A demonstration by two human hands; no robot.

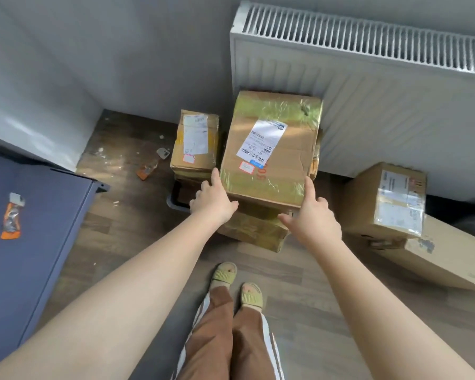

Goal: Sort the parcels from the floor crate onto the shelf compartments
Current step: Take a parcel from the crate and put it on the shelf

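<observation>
Large parcel (269,149): boxy, creased brown cardboard, glossy tape bands, white barcode label. Left hand (214,202) and right hand (310,218) flank its near corners, both wide, fingers straight.

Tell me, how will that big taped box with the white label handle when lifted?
The big taped box probably slips a little: glossy tape wraps its near edge, where the left hand and right hand reach. Its creased top suggests softened cardboard that may give when squeezed. It sits on an uneven pile of boxes, so pushing could tip it.
</observation>
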